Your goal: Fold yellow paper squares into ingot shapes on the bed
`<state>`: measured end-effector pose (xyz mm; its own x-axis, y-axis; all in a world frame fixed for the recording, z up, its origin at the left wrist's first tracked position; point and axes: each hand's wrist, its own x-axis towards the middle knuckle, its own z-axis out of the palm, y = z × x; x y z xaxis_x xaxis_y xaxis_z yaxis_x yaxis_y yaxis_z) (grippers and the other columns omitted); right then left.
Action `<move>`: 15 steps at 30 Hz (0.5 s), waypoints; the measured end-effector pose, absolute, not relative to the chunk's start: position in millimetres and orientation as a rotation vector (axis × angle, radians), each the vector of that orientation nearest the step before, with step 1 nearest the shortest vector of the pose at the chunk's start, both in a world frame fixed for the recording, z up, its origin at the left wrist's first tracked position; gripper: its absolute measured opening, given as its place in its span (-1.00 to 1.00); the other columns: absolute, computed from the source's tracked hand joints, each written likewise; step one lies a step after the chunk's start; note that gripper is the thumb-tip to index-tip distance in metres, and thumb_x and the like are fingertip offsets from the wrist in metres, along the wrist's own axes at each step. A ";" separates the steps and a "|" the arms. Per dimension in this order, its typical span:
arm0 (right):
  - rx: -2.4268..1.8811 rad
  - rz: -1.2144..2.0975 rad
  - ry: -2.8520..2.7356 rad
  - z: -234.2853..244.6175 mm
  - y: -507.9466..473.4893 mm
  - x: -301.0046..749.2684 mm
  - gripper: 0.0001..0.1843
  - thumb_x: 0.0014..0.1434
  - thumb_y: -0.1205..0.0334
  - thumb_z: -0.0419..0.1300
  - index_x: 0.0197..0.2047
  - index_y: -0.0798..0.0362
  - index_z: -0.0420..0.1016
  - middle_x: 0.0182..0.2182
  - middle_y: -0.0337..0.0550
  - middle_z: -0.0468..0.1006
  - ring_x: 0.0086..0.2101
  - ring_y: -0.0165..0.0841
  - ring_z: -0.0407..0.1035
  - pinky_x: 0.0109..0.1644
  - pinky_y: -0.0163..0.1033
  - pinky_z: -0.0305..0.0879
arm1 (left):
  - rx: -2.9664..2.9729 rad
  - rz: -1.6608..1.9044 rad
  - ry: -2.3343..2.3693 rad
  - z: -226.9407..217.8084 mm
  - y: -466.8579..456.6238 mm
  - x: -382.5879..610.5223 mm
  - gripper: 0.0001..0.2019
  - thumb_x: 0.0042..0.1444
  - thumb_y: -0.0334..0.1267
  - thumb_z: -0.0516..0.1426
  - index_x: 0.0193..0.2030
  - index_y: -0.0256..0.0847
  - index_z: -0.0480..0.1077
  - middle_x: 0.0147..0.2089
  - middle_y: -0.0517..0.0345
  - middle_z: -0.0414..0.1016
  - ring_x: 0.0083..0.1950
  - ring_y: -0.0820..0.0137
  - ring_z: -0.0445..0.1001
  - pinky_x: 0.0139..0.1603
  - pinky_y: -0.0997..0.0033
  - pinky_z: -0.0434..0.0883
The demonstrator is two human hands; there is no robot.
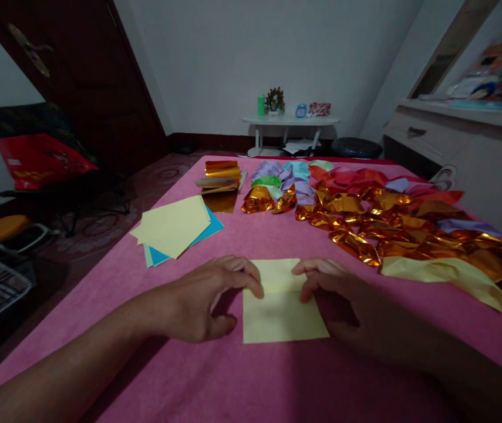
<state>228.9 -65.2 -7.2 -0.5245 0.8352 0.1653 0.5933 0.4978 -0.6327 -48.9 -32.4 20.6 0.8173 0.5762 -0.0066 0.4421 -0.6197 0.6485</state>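
A pale yellow sheet of paper [279, 317] lies flat on the pink tablecloth in front of me, with a crease running across its upper part. My left hand [206, 296] rests its fingertips on the sheet's left edge, thumb apart on the cloth side. On the opposite edge, my right hand [339, 294] touches the paper with bent fingers; its thumb is low and partly in shadow. Neither hand grips the sheet. Beyond my left hand is a loose stack of yellow sheets [174, 226] with a blue sheet [159, 256] showing underneath.
Shiny gold folded papers [343, 202] and colored ones [365, 178] cover the table's right side, with a twisted yellow paper [444, 276] nearest. A gold foil stack [222, 176] lies at the back left. Farther off are a white side table [292, 120] and a chair with a red bag [43, 161].
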 end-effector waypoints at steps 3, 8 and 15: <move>-1.178 0.701 -2.248 -12.0 -64.0 228.1 -0.69 -0.06 0.45 0.18 -0.24 -0.08 0.47 0.02 -0.13 0.39 0.07 -0.18 0.26 0.13 -0.06 0.21 | 2.332 0.275 0.738 16.7 -29.5 -50.5 -0.49 -0.15 -0.53 0.17 -0.01 -0.05 0.35 0.04 0.13 0.35 0.05 0.31 0.32 0.13 0.30 0.23; -1.180 0.830 -2.157 -19.4 -59.4 226.0 -0.92 0.10 0.19 0.22 -0.37 -0.01 0.53 -0.03 -0.10 0.41 -0.05 -0.23 0.32 0.00 -0.14 0.27 | 2.332 0.340 0.711 5.8 -25.9 -48.2 -0.55 -0.12 -0.24 0.30 -0.04 -0.12 0.37 -0.01 0.08 0.36 0.02 0.28 0.33 0.09 0.28 0.25; -1.187 0.901 -2.074 -18.6 -57.9 223.0 -0.77 0.16 0.20 0.15 -0.50 0.07 0.46 -0.10 -0.11 0.42 -0.16 -0.32 0.33 -0.18 -0.28 0.25 | 2.326 0.465 0.786 2.4 -32.6 -37.8 -0.60 -0.15 -0.02 0.31 -0.19 -0.19 0.45 -0.12 0.08 0.40 -0.08 0.31 0.36 -0.02 0.34 0.27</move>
